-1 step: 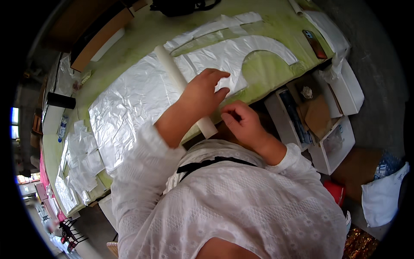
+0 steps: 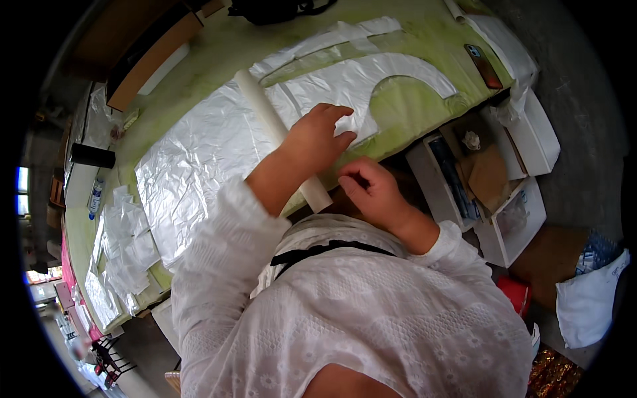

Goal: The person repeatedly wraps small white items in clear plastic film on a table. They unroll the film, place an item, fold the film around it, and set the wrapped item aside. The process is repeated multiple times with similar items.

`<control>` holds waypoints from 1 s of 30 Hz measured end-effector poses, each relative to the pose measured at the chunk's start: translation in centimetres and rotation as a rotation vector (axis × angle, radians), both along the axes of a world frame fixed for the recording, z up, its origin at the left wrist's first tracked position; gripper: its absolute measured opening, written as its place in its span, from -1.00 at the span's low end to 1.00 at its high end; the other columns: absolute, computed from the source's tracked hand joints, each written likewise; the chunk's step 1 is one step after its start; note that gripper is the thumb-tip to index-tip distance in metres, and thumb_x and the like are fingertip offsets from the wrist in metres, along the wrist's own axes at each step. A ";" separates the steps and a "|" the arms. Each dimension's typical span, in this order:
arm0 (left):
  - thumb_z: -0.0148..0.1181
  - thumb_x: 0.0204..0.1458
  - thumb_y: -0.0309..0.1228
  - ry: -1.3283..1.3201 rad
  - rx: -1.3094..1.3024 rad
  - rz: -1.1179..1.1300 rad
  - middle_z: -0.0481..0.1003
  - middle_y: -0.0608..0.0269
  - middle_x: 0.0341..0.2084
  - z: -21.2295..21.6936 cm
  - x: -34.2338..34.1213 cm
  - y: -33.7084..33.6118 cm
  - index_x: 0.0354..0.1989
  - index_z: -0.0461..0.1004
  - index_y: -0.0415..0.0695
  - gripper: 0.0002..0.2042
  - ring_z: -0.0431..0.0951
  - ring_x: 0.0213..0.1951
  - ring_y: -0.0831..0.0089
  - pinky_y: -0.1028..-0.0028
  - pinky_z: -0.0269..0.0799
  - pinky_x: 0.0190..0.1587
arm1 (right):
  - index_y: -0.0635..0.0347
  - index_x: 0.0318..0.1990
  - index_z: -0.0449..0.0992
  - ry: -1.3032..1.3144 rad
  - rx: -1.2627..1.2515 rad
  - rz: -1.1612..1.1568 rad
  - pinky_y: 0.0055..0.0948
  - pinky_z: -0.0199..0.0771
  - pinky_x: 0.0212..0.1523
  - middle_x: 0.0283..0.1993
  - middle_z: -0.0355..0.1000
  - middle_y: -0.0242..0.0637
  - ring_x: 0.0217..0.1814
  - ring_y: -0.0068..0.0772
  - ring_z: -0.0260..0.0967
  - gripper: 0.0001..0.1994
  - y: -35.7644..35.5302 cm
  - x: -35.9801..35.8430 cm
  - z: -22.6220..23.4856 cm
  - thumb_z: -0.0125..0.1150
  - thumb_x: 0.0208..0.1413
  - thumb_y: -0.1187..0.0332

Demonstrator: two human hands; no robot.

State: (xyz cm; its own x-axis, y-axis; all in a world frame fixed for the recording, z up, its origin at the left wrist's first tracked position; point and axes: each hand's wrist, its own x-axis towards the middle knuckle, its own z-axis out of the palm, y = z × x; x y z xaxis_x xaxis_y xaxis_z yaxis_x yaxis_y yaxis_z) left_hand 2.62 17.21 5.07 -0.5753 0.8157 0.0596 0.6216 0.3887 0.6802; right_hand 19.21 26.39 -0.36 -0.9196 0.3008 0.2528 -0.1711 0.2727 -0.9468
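My left hand [image 2: 317,140] is over the table beside a long pale tube [image 2: 260,103]. Its fingers reach forward and the thumb stands apart, with nothing visible between them. Beneath and beyond it lies a crinkled silvery-white plastic sheet [image 2: 186,166], and a cut piece with a curved arm [image 2: 405,64] extends to the right. The tube lies across the sheet, its near end close to my waist. My right hand [image 2: 375,191] hovers at the table's near edge, fingers curled in and thumb close to them. Whatever it may hold is hidden.
A phone [image 2: 483,66] lies at the table's right end. Below the near edge, white drawers [image 2: 514,222] stand out with cardboard inside. Scraps of plastic [image 2: 129,239] and a blue-and-white tube [image 2: 96,198] are at left. A black bag [image 2: 282,10] sits at the far edge.
My left forearm and sleeve have shifted slightly to the right. Both hands keep nearly the same pose, and the plastic sheet and pale tube stay in place.
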 end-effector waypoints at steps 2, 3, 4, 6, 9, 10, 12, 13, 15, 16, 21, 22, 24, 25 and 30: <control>0.36 0.06 -0.23 0.063 -0.147 0.053 0.55 0.03 -0.03 -2.4 -0.5 2.0 0.02 0.59 -0.10 -0.63 0.60 -0.02 0.08 0.23 0.53 0.04 | 0.24 -0.16 0.57 0.037 0.030 0.012 -0.44 0.42 -0.34 -0.25 0.48 -0.23 -0.36 -0.39 0.43 -0.88 0.2 0.4 -0.1 0.32 0.16 0.48; 0.36 0.06 -0.22 0.039 -0.180 0.051 0.57 0.06 -0.07 -2.8 -0.8 2.5 0.00 0.60 -0.10 -0.64 0.61 -0.06 0.12 0.26 0.53 0.02 | 0.25 -0.17 0.58 0.056 0.044 0.019 -0.44 0.42 -0.33 -0.26 0.48 -0.23 -0.35 -0.38 0.43 -0.89 0.3 0.7 -0.1 0.31 0.17 0.49; 0.37 0.06 -0.20 0.016 -0.214 0.042 0.59 0.09 -0.11 -2.9 -1.1 3.0 -0.03 0.60 -0.09 -0.65 0.62 -0.10 0.17 0.28 0.54 0.00 | 0.25 -0.16 0.57 0.081 0.060 -0.012 -0.47 0.42 -0.31 -0.26 0.49 -0.27 -0.33 -0.45 0.42 -0.90 0.5 1.0 -0.8 0.30 0.19 0.50; 0.37 0.06 -0.20 -0.060 -0.258 0.049 0.62 0.13 -0.20 -2.8 -1.6 3.5 -0.07 0.61 -0.10 -0.68 0.63 -0.17 0.24 0.32 0.54 -0.04 | 0.24 -0.16 0.58 0.003 -0.021 -0.064 -0.49 0.42 -0.31 -0.25 0.50 -0.29 -0.32 -0.49 0.42 -0.91 0.9 1.7 -1.6 0.29 0.20 0.50; 0.34 0.08 -0.23 -0.208 -0.265 0.104 0.63 0.18 -0.30 -2.9 -2.3 3.4 -0.14 0.62 -0.13 -0.73 0.62 -0.22 0.33 0.37 0.53 -0.07 | 0.23 -0.17 0.58 -0.055 -0.072 -0.087 -0.53 0.40 -0.32 -0.23 0.51 -0.31 -0.30 -0.57 0.41 -0.93 1.8 2.4 -2.3 0.28 0.21 0.51; 0.33 0.08 -0.24 -0.251 -0.249 0.121 0.63 0.20 -0.31 -3.2 -2.5 3.3 -0.15 0.62 -0.13 -0.74 0.62 -0.23 0.37 0.39 0.52 -0.08 | 0.23 -0.17 0.58 -0.064 -0.073 -0.088 -0.55 0.39 -0.32 -0.22 0.52 -0.32 -0.30 -0.59 0.40 -0.93 2.2 2.6 -2.3 0.28 0.22 0.51; 0.31 0.08 -0.28 -0.309 -0.221 0.147 0.63 0.24 -0.32 -3.7 -2.9 3.1 -0.17 0.63 -0.13 -0.77 0.60 -0.26 0.44 0.42 0.51 -0.11 | 0.23 -0.18 0.58 -0.053 -0.063 -0.090 -0.52 0.40 -0.31 -0.21 0.53 -0.29 -0.30 -0.51 0.43 -0.93 3.0 2.5 -2.2 0.28 0.20 0.52; 0.29 0.08 -0.29 -0.323 -0.208 0.155 0.63 0.26 -0.33 -3.7 -3.1 3.1 -0.17 0.63 -0.13 -0.78 0.59 -0.27 0.47 0.44 0.51 -0.12 | 0.23 -0.19 0.58 -0.046 -0.057 -0.092 -0.51 0.41 -0.30 -0.21 0.53 -0.27 -0.30 -0.47 0.44 -0.93 3.4 2.2 -1.9 0.28 0.19 0.53; 0.27 0.08 -0.31 -0.370 -0.179 0.174 0.62 0.30 -0.34 -3.9 -3.4 3.1 -0.18 0.63 -0.13 -0.79 0.57 -0.27 0.52 0.46 0.50 -0.13 | 0.22 -0.20 0.58 0.096 0.105 -0.130 -0.44 0.43 -0.24 -0.20 0.53 -0.25 -0.27 -0.34 0.45 -0.91 4.4 1.5 -1.0 0.29 0.16 0.54; 0.27 0.07 -0.32 -0.400 -0.165 0.183 0.62 0.32 -0.34 -4.0 -3.6 3.0 -0.19 0.63 -0.13 -0.80 0.57 -0.27 0.53 0.47 0.50 -0.14 | 0.21 -0.20 0.58 0.169 0.184 -0.152 -0.40 0.44 -0.20 -0.19 0.53 -0.24 -0.26 -0.27 0.46 -0.90 4.8 0.9 -0.4 0.29 0.14 0.55; 0.29 0.06 -0.22 -0.481 -0.080 0.186 0.63 0.26 -0.38 -4.7 -4.1 2.7 -0.22 0.64 -0.14 -0.75 0.57 -0.32 0.45 0.40 0.51 -0.16 | 0.13 -0.20 0.58 0.412 0.544 -0.117 -0.22 0.41 -0.02 -0.16 0.54 -0.29 -0.11 -0.13 0.44 -0.83 6.6 -2.8 2.9 0.35 0.02 0.48; 0.29 0.06 -0.22 -0.477 -0.068 0.191 0.63 0.25 -0.37 -4.7 -4.1 2.8 -0.22 0.64 -0.14 -0.75 0.57 -0.32 0.46 0.40 0.51 -0.16 | 0.12 -0.19 0.58 0.417 0.603 -0.095 -0.20 0.40 0.01 -0.15 0.55 -0.32 -0.08 -0.14 0.43 -0.82 6.8 -3.4 3.2 0.35 0.01 0.46; 0.27 0.06 -0.23 -0.511 -0.053 0.231 0.62 0.25 -0.37 -4.7 -4.1 2.8 -0.23 0.63 -0.14 -0.75 0.56 -0.32 0.47 0.41 0.51 -0.16 | 0.11 -0.17 0.60 0.275 0.731 -0.059 -0.20 0.39 0.00 -0.11 0.56 -0.31 -0.05 -0.10 0.42 -0.80 7.4 -4.4 2.3 0.35 0.00 0.44; 0.26 0.06 -0.24 -0.552 -0.049 0.266 0.61 0.25 -0.37 -4.6 -4.1 2.8 -0.23 0.63 -0.14 -0.76 0.55 -0.32 0.47 0.41 0.51 -0.17 | 0.11 -0.16 0.61 0.202 0.797 -0.041 -0.20 0.39 0.00 -0.09 0.57 -0.30 -0.04 -0.09 0.42 -0.79 7.6 -4.7 1.7 0.35 0.00 0.44; 0.22 0.04 -0.29 -0.926 0.111 0.403 0.53 0.34 -0.40 -4.3 -4.7 2.4 -0.25 0.59 -0.15 -0.79 0.48 -0.36 0.48 0.43 0.47 -0.23 | 0.09 -0.19 0.64 0.101 0.807 -0.076 -0.17 0.37 -0.03 -0.16 0.56 -0.38 -0.10 -0.13 0.41 -0.81 8.4 -5.2 0.5 0.32 0.01 0.36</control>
